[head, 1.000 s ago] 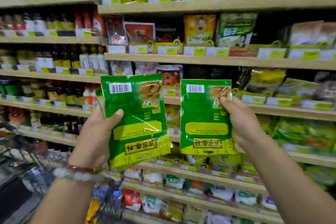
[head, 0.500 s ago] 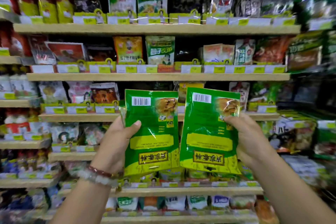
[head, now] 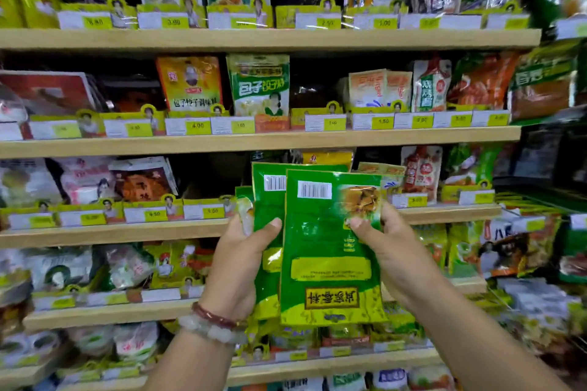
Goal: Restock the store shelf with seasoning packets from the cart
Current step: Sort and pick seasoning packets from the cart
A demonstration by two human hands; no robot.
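Note:
Two green and yellow seasoning packets are held upright in front of the store shelf [head: 260, 140], their barcoded backs toward me. The front packet [head: 330, 251] overlaps the rear packet [head: 268, 200]. My right hand [head: 390, 251] pinches the front packet at its right edge, thumb on its face. My left hand [head: 241, 263], with bead bracelets on the wrist, grips the rear packet from the left, thumb across it. More green packet edges show behind the rear one on the left. Both packets hang level with the third shelf board from the top.
Wooden shelves run the full width, packed with seasoning bags behind yellow price tags [head: 197, 125]. A dark gap [head: 209, 178] lies on the shelf just left of the held packets. Another rack of packets [head: 552, 79] juts in at the right.
The two packets, held side by side before, now overlap, the right one in front of the left. My hands have come closer together and the view has swung right and nearer the shelf.

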